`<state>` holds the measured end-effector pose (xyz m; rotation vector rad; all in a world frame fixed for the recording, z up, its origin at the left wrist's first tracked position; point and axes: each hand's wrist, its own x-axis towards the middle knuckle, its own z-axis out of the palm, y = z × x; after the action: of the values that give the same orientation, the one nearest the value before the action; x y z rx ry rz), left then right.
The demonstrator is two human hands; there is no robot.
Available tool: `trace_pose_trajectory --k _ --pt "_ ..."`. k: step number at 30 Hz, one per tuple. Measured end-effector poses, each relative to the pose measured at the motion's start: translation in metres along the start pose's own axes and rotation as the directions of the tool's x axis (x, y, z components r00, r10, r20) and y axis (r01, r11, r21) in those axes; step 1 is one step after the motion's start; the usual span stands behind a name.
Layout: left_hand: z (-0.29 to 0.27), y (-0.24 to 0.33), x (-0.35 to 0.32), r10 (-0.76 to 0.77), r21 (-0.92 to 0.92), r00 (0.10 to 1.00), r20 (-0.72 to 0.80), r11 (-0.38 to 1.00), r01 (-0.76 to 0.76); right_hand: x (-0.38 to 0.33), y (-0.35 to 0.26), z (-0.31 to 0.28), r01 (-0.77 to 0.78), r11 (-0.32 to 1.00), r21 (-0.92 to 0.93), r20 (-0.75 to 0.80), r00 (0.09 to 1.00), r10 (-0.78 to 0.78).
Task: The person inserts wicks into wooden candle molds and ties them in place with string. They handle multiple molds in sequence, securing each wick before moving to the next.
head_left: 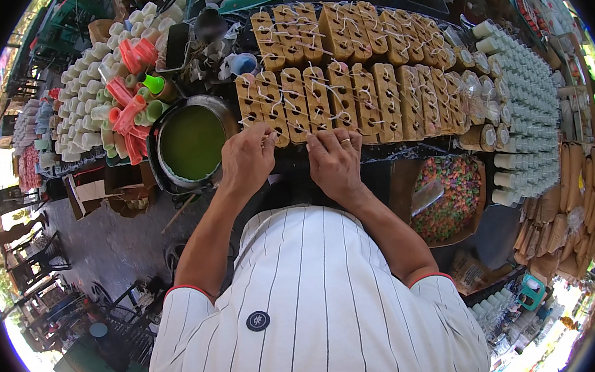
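Note:
My left hand (246,158) rests on the near end of a tan wooden mould block (272,107), fingers bent around a thin white string. My right hand (335,160), with a ring on one finger, presses on the near end of the neighbouring block (317,100) and pinches the same kind of string. Both hands sit at the front edge of a row of several such blocks (374,99), each threaded with white strings. A second row of blocks (352,31) lies behind. My striped shirt fills the lower middle.
A round metal pot of green liquid (193,142) stands just left of my left hand. White, pink and green cylinders (103,75) are stacked at the far left. Pale green cylinders (524,91) line the right. A box of multicoloured pieces (449,198) sits lower right.

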<state>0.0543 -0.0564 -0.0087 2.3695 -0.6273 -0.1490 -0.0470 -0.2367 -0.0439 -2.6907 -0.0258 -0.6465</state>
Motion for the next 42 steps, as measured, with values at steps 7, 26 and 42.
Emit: trace_pose_trajectory --k 7,26,42 --pt "0.006 0.013 -0.012 0.060 -0.006 0.997 0.052 0.998 -0.060 0.002 0.013 0.001 -0.001 1.000 0.022 -0.004 1.000 0.001" --pt "0.061 0.053 -0.039 0.021 -0.861 0.880 0.475 -0.198 0.469 -0.011 -0.022 -0.055 -0.383 0.890 0.246 0.309 0.902 0.303" --pt "0.140 0.109 -0.014 0.309 -0.598 0.685 0.660 -0.336 0.728 -0.072 0.089 -0.112 -0.710 0.213 0.672 0.462 0.626 0.628"
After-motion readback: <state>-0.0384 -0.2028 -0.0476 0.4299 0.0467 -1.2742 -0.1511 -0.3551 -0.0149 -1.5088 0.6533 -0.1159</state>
